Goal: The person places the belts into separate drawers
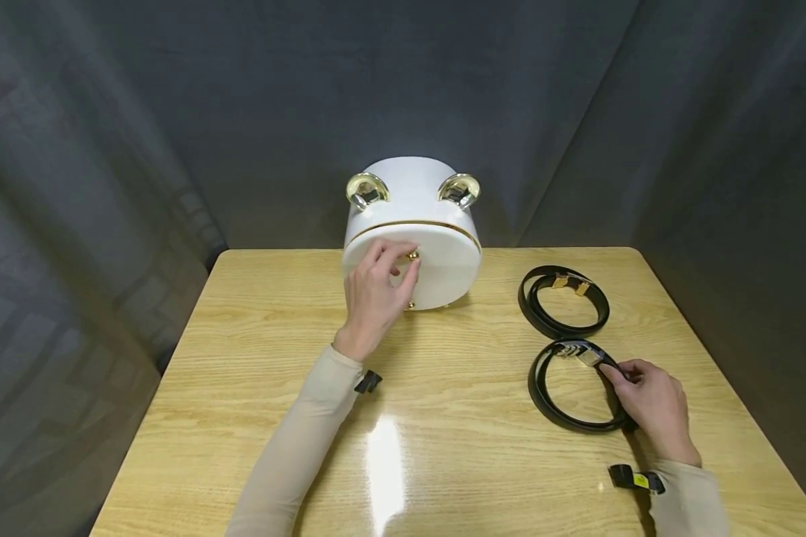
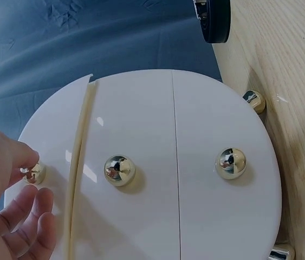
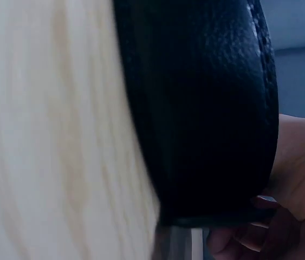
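Observation:
A white rounded jewelry box with gold ears stands at the table's back edge. My left hand pinches its uppermost gold knob between thumb and index finger. In the left wrist view, the panel under that knob stands slightly proud, showing a cream edge; two more gold knobs, a middle knob and a lower knob, are untouched. My right hand grips the right side of a coiled black belt with a silver buckle. The belt fills much of the right wrist view.
Behind the held belt lies another coiled black belt with gold fittings, almost touching it. The light wooden table backs onto a dark grey curtain, with more curtain at both sides.

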Tool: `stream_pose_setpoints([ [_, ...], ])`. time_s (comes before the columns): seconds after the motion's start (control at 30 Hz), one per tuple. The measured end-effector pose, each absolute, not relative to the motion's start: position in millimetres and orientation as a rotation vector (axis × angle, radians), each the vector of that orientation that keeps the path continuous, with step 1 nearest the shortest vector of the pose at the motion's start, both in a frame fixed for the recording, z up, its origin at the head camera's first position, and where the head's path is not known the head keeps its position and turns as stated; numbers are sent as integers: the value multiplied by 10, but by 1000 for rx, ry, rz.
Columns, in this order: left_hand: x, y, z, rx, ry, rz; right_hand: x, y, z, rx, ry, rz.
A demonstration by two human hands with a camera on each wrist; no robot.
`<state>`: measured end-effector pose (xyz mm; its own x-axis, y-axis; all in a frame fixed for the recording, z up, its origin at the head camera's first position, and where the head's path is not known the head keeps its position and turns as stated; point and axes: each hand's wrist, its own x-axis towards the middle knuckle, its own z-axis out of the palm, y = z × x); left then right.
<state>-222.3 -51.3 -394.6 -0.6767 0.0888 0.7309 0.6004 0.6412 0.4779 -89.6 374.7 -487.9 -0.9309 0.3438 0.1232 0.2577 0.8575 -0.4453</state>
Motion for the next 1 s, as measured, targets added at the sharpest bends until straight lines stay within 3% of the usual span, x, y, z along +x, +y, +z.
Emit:
stream_pose_setpoints([
  [1.0,-2304,-506,-3894,-505,-2214,-939,-846,3867,-4717,-341,-3118,906],
])
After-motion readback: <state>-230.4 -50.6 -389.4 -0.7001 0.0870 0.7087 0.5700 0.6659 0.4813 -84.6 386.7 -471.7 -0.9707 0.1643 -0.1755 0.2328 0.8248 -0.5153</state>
